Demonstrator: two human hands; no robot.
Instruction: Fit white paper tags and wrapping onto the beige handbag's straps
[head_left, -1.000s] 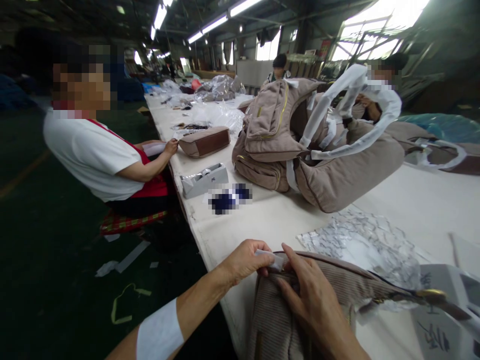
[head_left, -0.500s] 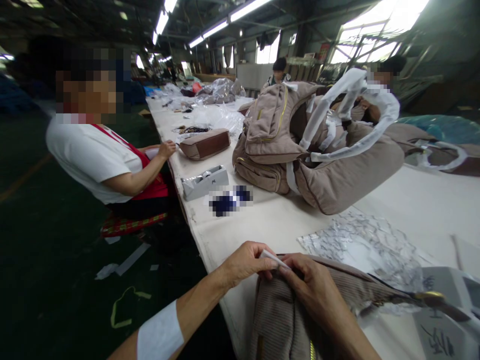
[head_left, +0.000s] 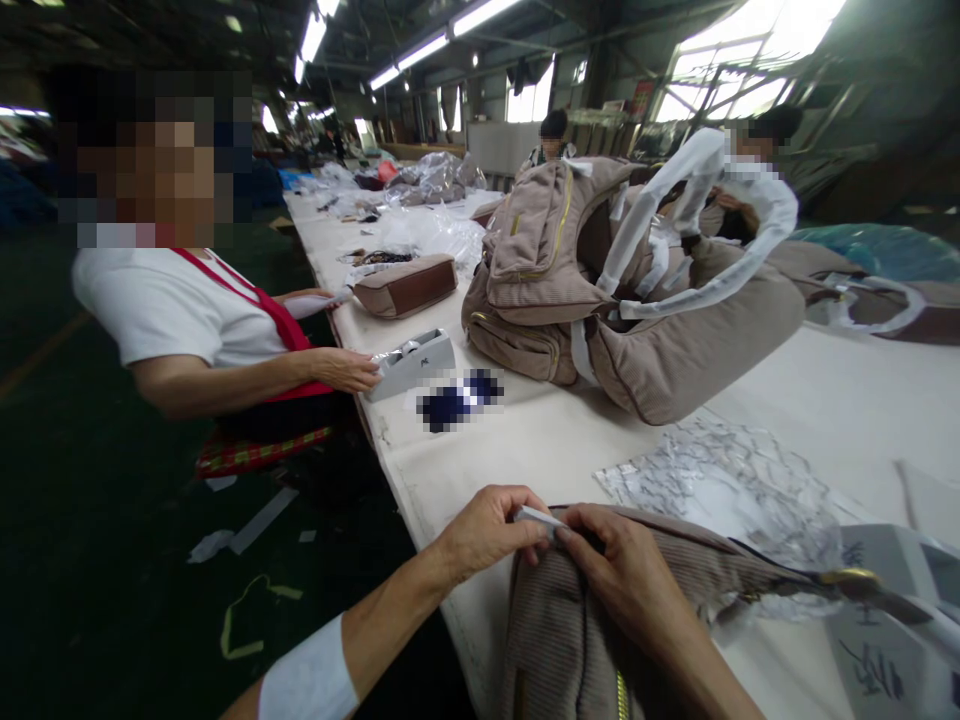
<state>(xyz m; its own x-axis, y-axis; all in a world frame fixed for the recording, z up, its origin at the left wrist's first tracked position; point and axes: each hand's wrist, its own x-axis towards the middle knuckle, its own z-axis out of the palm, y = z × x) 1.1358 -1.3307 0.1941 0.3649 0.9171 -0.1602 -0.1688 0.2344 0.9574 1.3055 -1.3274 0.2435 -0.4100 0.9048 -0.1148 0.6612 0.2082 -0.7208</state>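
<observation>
A narrow white strip (head_left: 537,516), perhaps paper or tape, is pinched between the thumb and fingers of my left hand (head_left: 486,532). My right hand (head_left: 626,560) closes on the strip's other end, its thumb pressing near the top edge of a taupe corduroy bag (head_left: 559,625). That bag lies on the table in front of me, with a gold zipper (head_left: 622,695) low on its side. Part of its top is hidden under my right hand and forearm.
Wrapped-handle bags (head_left: 675,350) are piled ahead on the white table (head_left: 480,470). Crumpled patterned wrapping (head_left: 720,490) lies to the right, beside a grey box (head_left: 874,640). At left, a co-worker's hand (head_left: 349,370) touches a grey tape dispenser (head_left: 416,362).
My hands stay at the bag's edge, with the strip tilted slightly flatter. The co-worker's near hand has moved from beside the small bag to the tape dispenser.
</observation>
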